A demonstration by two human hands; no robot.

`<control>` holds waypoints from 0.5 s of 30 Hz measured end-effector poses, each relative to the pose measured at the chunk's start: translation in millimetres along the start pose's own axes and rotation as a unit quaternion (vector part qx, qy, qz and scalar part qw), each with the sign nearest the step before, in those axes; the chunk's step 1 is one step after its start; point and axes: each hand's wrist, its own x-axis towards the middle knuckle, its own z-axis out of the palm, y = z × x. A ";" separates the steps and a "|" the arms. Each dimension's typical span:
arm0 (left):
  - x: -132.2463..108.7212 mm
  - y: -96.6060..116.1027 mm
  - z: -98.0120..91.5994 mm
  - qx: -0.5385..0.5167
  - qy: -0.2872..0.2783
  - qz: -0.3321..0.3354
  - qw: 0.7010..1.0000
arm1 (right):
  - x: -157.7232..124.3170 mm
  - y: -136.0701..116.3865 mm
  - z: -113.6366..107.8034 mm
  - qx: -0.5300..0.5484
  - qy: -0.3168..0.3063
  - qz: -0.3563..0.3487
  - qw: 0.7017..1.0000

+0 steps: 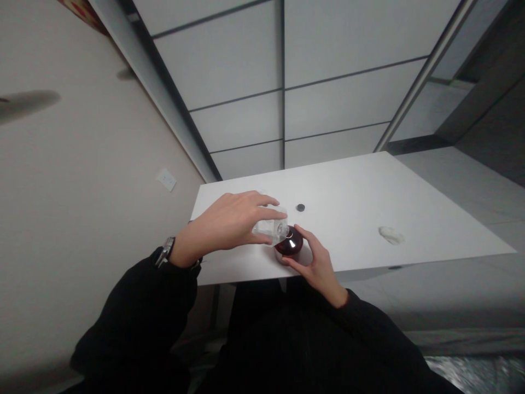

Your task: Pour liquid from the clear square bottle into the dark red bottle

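- Left hand [233, 221] is over the near left part of the white counter [369, 186], palm down, fingers pointing right.
- Left grip is closed around a clear cup [271, 230], with the fingers over its top and the thumb on the near side. The cup is tipped on its side and its right end points down at the red jar.
- Red jar [289, 242] is dark, round and glossy. It sits at the near edge of the counter, just right of the cup. The cup's lower end is at the jar's top left, but I cannot tell whether they touch.
- Right hand [315, 264] comes in from the near right and cups the jar from its right and near sides.
- Right grip is partly closed: the fingers curl around the jar's near side and the thumb lies along its right side. The jar's base is hidden by the hand, so I cannot tell whether it rests on the counter or is lifted.
- Small black cap [301, 207] lies flat on the counter just beyond the jar, apart from both hands.
- White crumpled wad [391, 235] lies on the counter well to the right, with nothing touching it.
- Watch [166, 250] is on the left wrist, at the end of the black sleeve.
- Wall outlet [166, 179] is on the beige wall to the left of the counter.
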 end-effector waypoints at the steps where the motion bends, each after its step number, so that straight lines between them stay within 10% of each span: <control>1: 0.4 0.2 -0.6 0.002 -0.001 0.002 1.000 | 0.0 -0.1 0.0 -0.001 0.000 0.001 1.000; 15: 7.0 3.9 -9.1 -0.008 -0.026 0.008 1.000 | 0.3 0.4 -0.7 0.007 -0.005 0.006 1.000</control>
